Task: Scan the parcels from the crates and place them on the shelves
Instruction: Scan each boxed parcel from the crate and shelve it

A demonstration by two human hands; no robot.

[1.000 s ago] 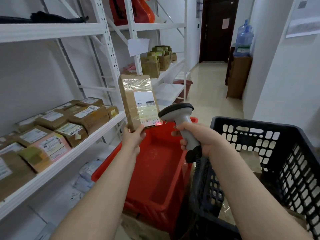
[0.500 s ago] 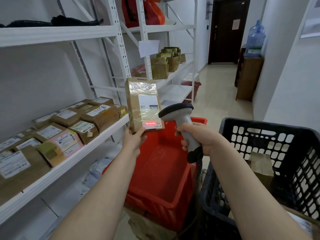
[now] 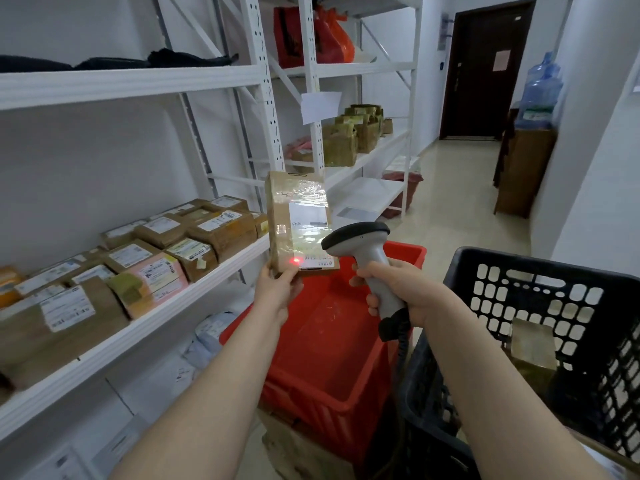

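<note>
Head view. Parcel (image 3: 298, 221): we hold it upright above the red crate (image 3: 332, 344), long axis vertical, left hand (image 3: 278, 288) clamped on its bottom corner. Scanner (image 3: 363, 252): right hand (image 3: 403, 292) wrapped round the handle, just right of the parcel, red dot on its lower edge. Shelf (image 3: 166, 306): left of the parcel, left hand nearer.

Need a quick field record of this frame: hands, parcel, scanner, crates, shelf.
left hand: holds parcel upright by its bottom edge
right hand: grips scanner, aimed at parcel
scan dot: red, on parcel's lower left
red crate: no parcels visible inside
black crate: one brown box visible inside
shelf: row of labelled parcels
</note>
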